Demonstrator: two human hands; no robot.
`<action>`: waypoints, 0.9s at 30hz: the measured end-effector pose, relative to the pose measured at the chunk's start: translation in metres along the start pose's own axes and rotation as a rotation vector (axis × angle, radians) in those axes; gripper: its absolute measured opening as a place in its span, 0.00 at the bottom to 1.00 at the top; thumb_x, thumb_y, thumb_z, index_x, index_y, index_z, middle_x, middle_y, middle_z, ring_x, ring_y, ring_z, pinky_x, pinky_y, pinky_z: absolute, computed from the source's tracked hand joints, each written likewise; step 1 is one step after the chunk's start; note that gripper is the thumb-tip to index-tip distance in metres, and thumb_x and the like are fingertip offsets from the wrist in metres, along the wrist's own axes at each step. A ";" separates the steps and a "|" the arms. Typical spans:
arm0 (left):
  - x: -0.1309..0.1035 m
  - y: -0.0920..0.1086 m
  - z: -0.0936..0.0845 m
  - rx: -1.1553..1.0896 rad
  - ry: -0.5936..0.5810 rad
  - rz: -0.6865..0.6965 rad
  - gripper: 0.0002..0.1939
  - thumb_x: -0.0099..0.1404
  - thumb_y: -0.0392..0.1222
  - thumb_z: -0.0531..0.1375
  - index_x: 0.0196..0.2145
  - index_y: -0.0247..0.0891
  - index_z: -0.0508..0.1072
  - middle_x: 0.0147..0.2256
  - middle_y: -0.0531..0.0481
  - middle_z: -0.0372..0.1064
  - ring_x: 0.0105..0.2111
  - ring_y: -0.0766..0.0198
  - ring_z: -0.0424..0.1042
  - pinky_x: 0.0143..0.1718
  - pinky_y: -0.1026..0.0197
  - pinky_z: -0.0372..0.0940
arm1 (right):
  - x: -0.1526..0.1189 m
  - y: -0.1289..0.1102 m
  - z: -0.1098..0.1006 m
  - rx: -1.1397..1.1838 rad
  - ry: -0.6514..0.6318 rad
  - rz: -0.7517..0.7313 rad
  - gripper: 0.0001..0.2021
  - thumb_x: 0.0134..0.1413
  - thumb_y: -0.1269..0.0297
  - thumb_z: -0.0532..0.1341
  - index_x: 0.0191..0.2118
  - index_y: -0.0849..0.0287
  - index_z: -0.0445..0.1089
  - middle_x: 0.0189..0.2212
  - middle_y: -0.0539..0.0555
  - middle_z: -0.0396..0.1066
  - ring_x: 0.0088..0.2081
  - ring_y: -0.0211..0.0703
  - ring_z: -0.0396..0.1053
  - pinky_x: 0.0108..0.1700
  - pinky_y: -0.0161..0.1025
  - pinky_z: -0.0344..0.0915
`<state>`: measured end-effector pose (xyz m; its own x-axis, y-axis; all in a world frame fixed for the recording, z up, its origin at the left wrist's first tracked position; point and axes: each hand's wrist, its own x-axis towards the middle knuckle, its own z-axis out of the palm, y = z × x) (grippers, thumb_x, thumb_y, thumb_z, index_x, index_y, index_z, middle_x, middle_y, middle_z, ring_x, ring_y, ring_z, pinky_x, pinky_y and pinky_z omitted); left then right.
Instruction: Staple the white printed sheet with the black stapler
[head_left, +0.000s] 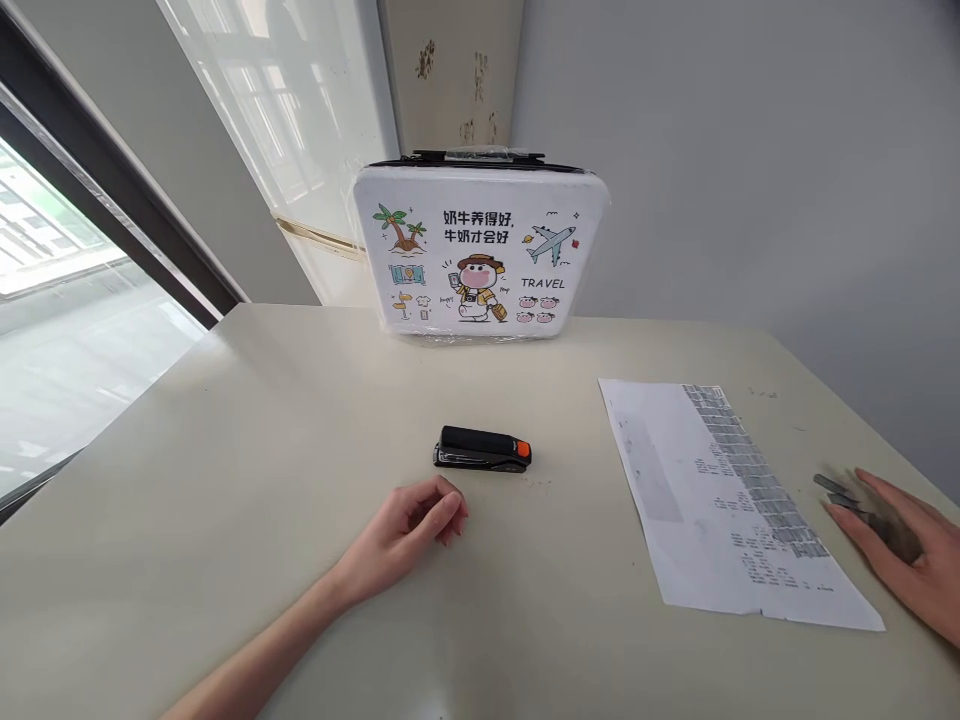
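Note:
A black stapler point(480, 449) with an orange end lies in the middle of the table. Just in front of it, my left hand point(416, 520) rests with its fingers loosely curled. Nothing shows in that hand, and it is apart from the stapler. At the right edge, my right hand point(922, 560) is partly cut off by the frame. Between its thumb and fingers sits a small dark object with two grey tips point(840, 492), blurred and partly hidden. Left of this hand lies a printed sheet of paper point(675, 540) with a band of grey pictures along its right side.
Toward the back of the table point(225, 450) stands a white case point(420, 200) with cartoon prints, a black handle and clear plastic wrap. Behind it are a wall point(712, 150) and a glossy white panel point(277, 110). A window point(60, 250) is at the left.

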<state>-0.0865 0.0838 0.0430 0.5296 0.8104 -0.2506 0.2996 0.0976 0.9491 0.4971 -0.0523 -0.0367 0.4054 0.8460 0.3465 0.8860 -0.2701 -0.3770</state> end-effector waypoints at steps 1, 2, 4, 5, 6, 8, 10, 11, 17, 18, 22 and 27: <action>0.000 0.000 0.000 0.009 -0.001 0.001 0.23 0.75 0.60 0.55 0.33 0.40 0.73 0.33 0.48 0.73 0.32 0.61 0.69 0.35 0.61 0.66 | 0.004 0.002 0.001 -0.010 -0.055 0.003 0.18 0.54 0.49 0.70 0.50 0.43 0.79 0.50 0.65 0.77 0.40 0.62 0.77 0.32 0.54 0.66; 0.001 -0.001 0.000 0.017 -0.009 0.001 0.22 0.75 0.60 0.55 0.33 0.40 0.73 0.33 0.47 0.73 0.32 0.61 0.69 0.35 0.61 0.65 | 0.006 0.005 0.001 -0.021 -0.100 0.005 0.15 0.56 0.50 0.68 0.49 0.43 0.79 0.50 0.64 0.78 0.44 0.63 0.76 0.34 0.55 0.67; 0.001 -0.003 0.000 0.033 -0.027 -0.001 0.22 0.76 0.59 0.54 0.34 0.39 0.73 0.34 0.47 0.73 0.32 0.62 0.69 0.35 0.62 0.65 | 0.009 0.008 0.003 -0.027 -0.122 0.011 0.12 0.57 0.52 0.67 0.45 0.44 0.81 0.48 0.64 0.78 0.49 0.64 0.74 0.37 0.56 0.67; 0.002 -0.004 -0.001 0.040 -0.033 0.001 0.22 0.77 0.58 0.53 0.35 0.39 0.73 0.34 0.48 0.72 0.32 0.62 0.68 0.35 0.62 0.65 | 0.010 0.010 0.004 -0.020 -0.110 0.018 0.10 0.57 0.53 0.67 0.44 0.45 0.81 0.46 0.64 0.79 0.49 0.64 0.73 0.37 0.56 0.67; 0.002 -0.005 -0.002 0.046 -0.036 0.006 0.21 0.77 0.57 0.53 0.35 0.39 0.73 0.34 0.48 0.72 0.32 0.62 0.68 0.35 0.62 0.64 | 0.010 0.011 0.005 -0.008 -0.102 0.030 0.09 0.56 0.54 0.68 0.42 0.45 0.81 0.44 0.64 0.79 0.48 0.64 0.73 0.37 0.57 0.67; 0.003 -0.006 -0.003 0.058 -0.036 0.022 0.20 0.77 0.56 0.53 0.35 0.39 0.72 0.33 0.48 0.71 0.32 0.63 0.68 0.34 0.62 0.64 | 0.009 0.012 0.006 0.016 -0.097 0.054 0.08 0.54 0.56 0.68 0.40 0.46 0.80 0.41 0.65 0.78 0.46 0.64 0.73 0.36 0.57 0.67; 0.004 -0.007 -0.005 0.067 -0.040 0.036 0.19 0.78 0.54 0.53 0.35 0.39 0.72 0.33 0.49 0.71 0.32 0.63 0.67 0.34 0.62 0.63 | 0.008 0.010 0.006 0.026 -0.102 0.072 0.06 0.55 0.56 0.68 0.39 0.46 0.78 0.38 0.64 0.78 0.44 0.64 0.73 0.37 0.58 0.68; 0.005 -0.007 -0.006 0.071 -0.040 0.039 0.19 0.78 0.54 0.53 0.35 0.39 0.72 0.33 0.49 0.71 0.32 0.63 0.67 0.34 0.63 0.63 | 0.008 0.008 0.006 0.025 -0.106 0.079 0.05 0.55 0.56 0.68 0.38 0.46 0.78 0.38 0.64 0.78 0.42 0.64 0.73 0.38 0.59 0.68; 0.010 -0.006 -0.013 0.137 0.009 0.053 0.19 0.76 0.55 0.55 0.34 0.38 0.71 0.30 0.50 0.69 0.29 0.65 0.63 0.28 0.64 0.57 | 0.006 0.003 0.004 0.005 -0.113 0.083 0.06 0.51 0.57 0.71 0.34 0.46 0.74 0.34 0.64 0.77 0.41 0.64 0.74 0.35 0.57 0.67; 0.011 -0.007 -0.015 0.148 0.026 0.061 0.19 0.76 0.55 0.56 0.33 0.38 0.71 0.29 0.51 0.68 0.28 0.66 0.62 0.27 0.65 0.56 | 0.004 0.002 0.004 0.014 -0.134 0.074 0.06 0.53 0.56 0.70 0.35 0.46 0.74 0.35 0.64 0.77 0.42 0.64 0.74 0.36 0.57 0.67; 0.020 -0.014 -0.023 0.171 0.120 0.096 0.21 0.75 0.56 0.56 0.31 0.37 0.70 0.27 0.54 0.62 0.24 0.68 0.54 0.24 0.65 0.50 | -0.008 -0.006 0.010 0.014 -0.189 0.051 0.16 0.59 0.45 0.59 0.45 0.49 0.73 0.41 0.63 0.76 0.49 0.66 0.72 0.43 0.58 0.69; 0.025 -0.019 -0.026 0.200 0.145 0.094 0.20 0.74 0.55 0.57 0.30 0.37 0.69 0.25 0.56 0.58 0.24 0.69 0.50 0.24 0.64 0.48 | -0.019 -0.026 0.019 -0.037 -0.210 0.061 0.22 0.60 0.39 0.55 0.46 0.52 0.69 0.44 0.61 0.74 0.54 0.66 0.68 0.50 0.58 0.68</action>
<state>-0.0997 0.1173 0.0236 0.4476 0.8862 -0.1193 0.4127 -0.0864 0.9067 0.4625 -0.0525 -0.0498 0.4061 0.9036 0.1365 0.8706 -0.3372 -0.3583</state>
